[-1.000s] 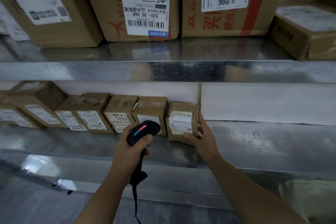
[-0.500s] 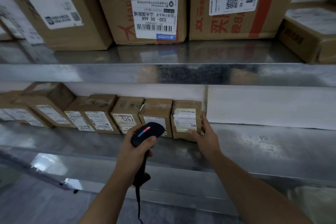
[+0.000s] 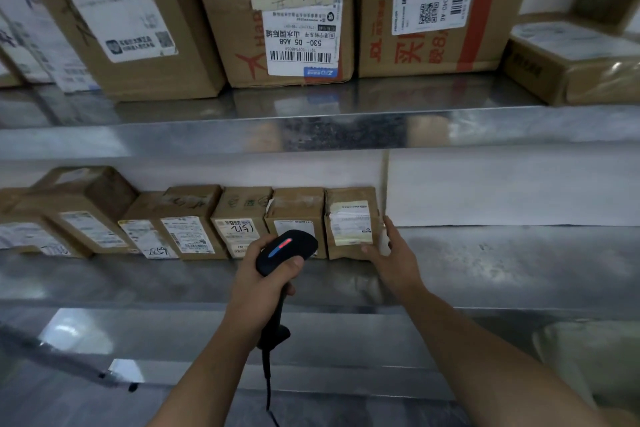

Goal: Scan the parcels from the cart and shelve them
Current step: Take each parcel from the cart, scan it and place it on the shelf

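Head: L hand grips scanner; R hand touches end parcel.

Two loaded shelves here. Upper shelf, top of frame: five big cartons, give or take, since both ends blur. Lower shelf, mid-frame row: seven small parcels. One scanner, centre. Two hands: left hand, right hand.
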Demonstrator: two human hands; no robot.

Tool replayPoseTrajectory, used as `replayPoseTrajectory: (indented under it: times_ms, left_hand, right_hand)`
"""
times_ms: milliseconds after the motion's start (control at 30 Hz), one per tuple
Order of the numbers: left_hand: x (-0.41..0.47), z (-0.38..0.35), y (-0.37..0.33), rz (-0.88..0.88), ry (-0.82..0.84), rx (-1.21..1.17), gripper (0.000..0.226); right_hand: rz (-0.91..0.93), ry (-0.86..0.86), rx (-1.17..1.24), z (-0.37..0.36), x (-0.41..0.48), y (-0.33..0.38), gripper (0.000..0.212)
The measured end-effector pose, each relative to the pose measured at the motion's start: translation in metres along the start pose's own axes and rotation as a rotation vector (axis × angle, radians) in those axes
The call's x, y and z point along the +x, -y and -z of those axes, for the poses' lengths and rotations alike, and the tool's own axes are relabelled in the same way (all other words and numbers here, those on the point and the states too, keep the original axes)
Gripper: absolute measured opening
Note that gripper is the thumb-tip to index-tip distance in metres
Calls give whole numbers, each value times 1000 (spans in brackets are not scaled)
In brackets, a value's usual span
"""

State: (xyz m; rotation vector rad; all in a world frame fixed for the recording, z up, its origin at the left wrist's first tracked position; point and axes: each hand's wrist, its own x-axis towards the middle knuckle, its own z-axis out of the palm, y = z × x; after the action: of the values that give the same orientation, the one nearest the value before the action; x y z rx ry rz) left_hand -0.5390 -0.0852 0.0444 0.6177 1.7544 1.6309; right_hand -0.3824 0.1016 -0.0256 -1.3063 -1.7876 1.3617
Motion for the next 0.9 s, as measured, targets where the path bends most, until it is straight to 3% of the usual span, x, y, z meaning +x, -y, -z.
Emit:
replayPoseTrajectory:
  times_ms: [300,467,900]
  left_hand:
    - [-18,-13,10,60,161,34,39]
    - [-32,-46,16,82,361,103,36]
    - [-90,-160,32,99,729,230,47]
  right_hand:
    - [40,-86,-172,25,-69,-22,65]
    - [-13,-227,-216,59,-121,-51,57]
    - [-327,-637,-226,163,-223,-126,51]
